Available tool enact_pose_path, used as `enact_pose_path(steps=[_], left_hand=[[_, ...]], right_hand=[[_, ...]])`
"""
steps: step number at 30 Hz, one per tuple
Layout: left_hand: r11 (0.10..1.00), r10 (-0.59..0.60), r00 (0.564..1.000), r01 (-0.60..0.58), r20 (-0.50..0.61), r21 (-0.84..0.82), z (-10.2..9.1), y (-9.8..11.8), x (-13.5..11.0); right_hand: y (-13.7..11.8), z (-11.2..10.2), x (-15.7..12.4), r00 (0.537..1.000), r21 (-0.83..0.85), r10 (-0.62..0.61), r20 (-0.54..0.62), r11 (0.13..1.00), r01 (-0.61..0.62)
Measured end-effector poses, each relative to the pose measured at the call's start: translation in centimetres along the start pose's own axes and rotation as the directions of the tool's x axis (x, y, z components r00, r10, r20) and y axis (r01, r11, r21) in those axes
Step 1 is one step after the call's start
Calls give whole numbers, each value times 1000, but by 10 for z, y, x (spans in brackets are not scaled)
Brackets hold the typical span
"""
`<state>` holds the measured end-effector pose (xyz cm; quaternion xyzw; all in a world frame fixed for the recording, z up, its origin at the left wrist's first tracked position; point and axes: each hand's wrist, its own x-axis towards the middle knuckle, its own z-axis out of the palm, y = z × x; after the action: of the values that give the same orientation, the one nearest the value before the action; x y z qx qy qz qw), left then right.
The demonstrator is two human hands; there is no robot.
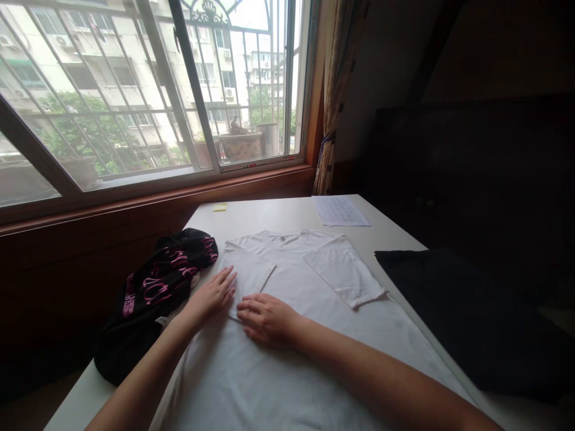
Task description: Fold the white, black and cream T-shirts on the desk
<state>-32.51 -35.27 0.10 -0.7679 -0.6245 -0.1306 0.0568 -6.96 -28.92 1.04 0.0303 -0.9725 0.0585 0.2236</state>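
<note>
A white short-sleeved T-shirt (287, 269) lies spread on the white table, its neckline at the far side and both sleeves turned inward over the body. My left hand (218, 291) rests on the left sleeve by the shirt's edge, fingers stretched out and open. Just to its right, my right hand (267, 317) lies on the shirt at the sleeve's lower end. Its fingers point left, slightly bent and laid on the cloth, with no fabric visibly pinched. Part of the sleeve hem is hidden beneath this hand.
A black garment with pink lettering (157, 287) lies bunched on the left of the table (265, 212). Dark folded cloth (462, 311) is at the right edge. Printed papers (341, 211) and a yellow note (220, 207) lie at the far end, near the window (215, 166).
</note>
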Motion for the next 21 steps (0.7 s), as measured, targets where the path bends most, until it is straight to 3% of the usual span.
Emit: enact_pose_path(steps=[3, 6, 9, 14, 21], left_hand=[[994, -113, 988, 112, 106, 22, 13, -6, 46], [977, -214, 970, 211, 114, 39, 28, -16, 87], [949, -314, 942, 309, 117, 62, 39, -29, 113], [906, -423, 893, 415, 154, 80, 42, -52, 127], [894, -448, 877, 435, 175, 111, 40, -67, 134]], right_hand=[[2, 3, 0, 1000, 4, 4, 13, 1000, -4], [5, 8, -2, 1000, 8, 11, 18, 1000, -11], [8, 12, -4, 1000, 20, 10, 21, 1000, -10], [8, 13, -6, 999, 11, 18, 38, 1000, -18], [10, 10, -6, 999, 14, -28, 20, 1000, 27]])
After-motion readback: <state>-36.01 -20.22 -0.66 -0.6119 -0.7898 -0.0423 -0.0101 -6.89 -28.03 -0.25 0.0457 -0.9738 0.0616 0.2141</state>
